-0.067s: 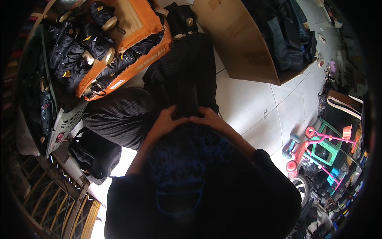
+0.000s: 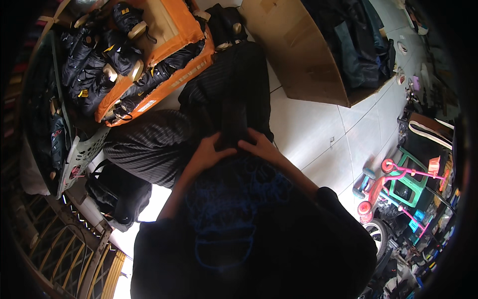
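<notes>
A long black object [image 2: 234, 122], too dark to make out in kind, lies in my lap between my legs. My left hand [image 2: 210, 151] is closed about its left side, thumb pointing inward over the near end. On the opposite side my right hand [image 2: 256, 146] grips it too, with the thumb toward the left one. A small gap shows between the thumb tips. Most of my fingers are hidden beneath the dark object. Striped black trousers [image 2: 149, 142] cover my crossed legs around it.
An orange-edged carton [image 2: 186, 22] at upper left holds black folded umbrellas [image 2: 122, 52] with pale wooden handles. A brown cardboard box [image 2: 298, 55] contains dark fabric. Left stand a grey plastic basket [image 2: 82, 154] and a black bag [image 2: 119, 194]. A pink-and-green child's ride-on toy [image 2: 398, 179] is at right.
My thumbs have parted slightly, the right one moving a little away from the left. The black object stays between my hands.
</notes>
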{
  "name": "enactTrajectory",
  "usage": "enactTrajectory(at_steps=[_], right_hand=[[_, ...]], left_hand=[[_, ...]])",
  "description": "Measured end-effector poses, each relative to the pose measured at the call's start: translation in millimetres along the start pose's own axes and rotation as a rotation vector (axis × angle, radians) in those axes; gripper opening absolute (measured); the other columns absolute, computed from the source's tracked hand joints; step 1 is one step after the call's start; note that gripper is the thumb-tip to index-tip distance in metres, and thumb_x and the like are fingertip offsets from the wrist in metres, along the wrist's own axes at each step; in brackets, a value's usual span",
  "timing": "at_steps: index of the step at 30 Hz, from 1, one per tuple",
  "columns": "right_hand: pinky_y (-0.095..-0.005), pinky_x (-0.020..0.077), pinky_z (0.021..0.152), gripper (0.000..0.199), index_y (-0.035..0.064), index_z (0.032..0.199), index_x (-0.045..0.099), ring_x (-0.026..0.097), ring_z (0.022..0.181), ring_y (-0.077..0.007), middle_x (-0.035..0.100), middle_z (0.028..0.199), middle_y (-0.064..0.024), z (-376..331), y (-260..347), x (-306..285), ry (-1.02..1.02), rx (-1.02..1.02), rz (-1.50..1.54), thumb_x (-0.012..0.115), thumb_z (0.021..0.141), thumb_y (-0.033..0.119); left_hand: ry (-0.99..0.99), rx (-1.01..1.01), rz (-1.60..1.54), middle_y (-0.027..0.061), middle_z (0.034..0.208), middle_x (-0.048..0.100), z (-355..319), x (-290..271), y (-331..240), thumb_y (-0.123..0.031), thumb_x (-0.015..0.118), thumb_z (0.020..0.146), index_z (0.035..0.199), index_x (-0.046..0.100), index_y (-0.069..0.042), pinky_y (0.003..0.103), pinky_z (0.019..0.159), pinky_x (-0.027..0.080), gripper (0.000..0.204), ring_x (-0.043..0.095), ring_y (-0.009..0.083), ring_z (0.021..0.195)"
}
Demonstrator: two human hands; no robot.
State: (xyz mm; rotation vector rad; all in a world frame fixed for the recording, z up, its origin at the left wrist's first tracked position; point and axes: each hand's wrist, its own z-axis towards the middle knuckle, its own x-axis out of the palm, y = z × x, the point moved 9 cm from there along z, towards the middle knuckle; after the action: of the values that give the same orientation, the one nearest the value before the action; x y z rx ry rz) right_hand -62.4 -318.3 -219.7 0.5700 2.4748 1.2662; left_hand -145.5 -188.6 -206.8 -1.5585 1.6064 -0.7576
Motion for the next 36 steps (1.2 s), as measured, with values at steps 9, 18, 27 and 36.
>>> enactTrajectory(at_steps=[9, 18, 27, 36], right_hand=[[-0.0368, 0.0473, 0.096, 0.067, -0.0051, 0.128, 0.054, 0.063, 0.109, -0.0282, 0.065, 0.119, -0.0205, 18.0, 7.5, -15.4, -0.042, -0.045, 0.137, 0.076, 0.082, 0.038], [-0.046, 0.0526, 0.081, 0.046, -0.0041, 0.106, 0.059, 0.067, 0.09, -0.0415, 0.068, 0.095, -0.0253, 169.0, 139.8, -166.7, -0.715, -0.192, -0.543, 0.071, 0.085, 0.035], [-0.0483, 0.0534, 0.083, 0.037, -0.0007, 0.107, 0.058, 0.067, 0.095, -0.0392, 0.068, 0.1, -0.0231, 294.8, 124.9, -190.9, -0.793, -0.103, -1.022, 0.064, 0.09, 0.032], [-0.0449, 0.0493, 0.089, 0.025, -0.0008, 0.102, 0.058, 0.052, 0.112, -0.0389, 0.052, 0.117, -0.0206, 146.4, 172.1, -141.6, -1.027, -0.808, -1.079, 0.064, 0.083, 0.013]], left_hand=[[-0.074, 0.207, 0.077, 0.0181, 0.118, 0.063, 9.8, 3.7, -0.1, -0.022, 0.076, 0.082, 0.134, 0.05, 0.004, 0.034, 0.09, 0.051, 0.063, 0.064, 0.0238, 0.104], [-0.34, 0.381, -0.028, 0.0121, 0.114, 0.063, 26.3, -61.1, -56.2, -0.004, 0.066, 0.089, 0.128, 0.056, -0.006, 0.03, 0.08, 0.053, 0.04, 0.066, 0.0178, 0.091], [-0.838, 0.589, 0.351, 0.014, 0.103, 0.067, -58.9, -191.7, -161.1, -0.004, 0.065, 0.088, 0.11, 0.065, 0.0, 0.034, 0.084, 0.05, 0.022, 0.064, 0.0251, 0.093], [-1.207, 0.49, 1.04, 0.0169, 0.121, 0.058, -90.4, -378.1, -167.0, -0.005, 0.067, 0.08, 0.129, 0.051, -0.004, 0.044, 0.102, 0.039, 0.051, 0.051, 0.0371, 0.116]])
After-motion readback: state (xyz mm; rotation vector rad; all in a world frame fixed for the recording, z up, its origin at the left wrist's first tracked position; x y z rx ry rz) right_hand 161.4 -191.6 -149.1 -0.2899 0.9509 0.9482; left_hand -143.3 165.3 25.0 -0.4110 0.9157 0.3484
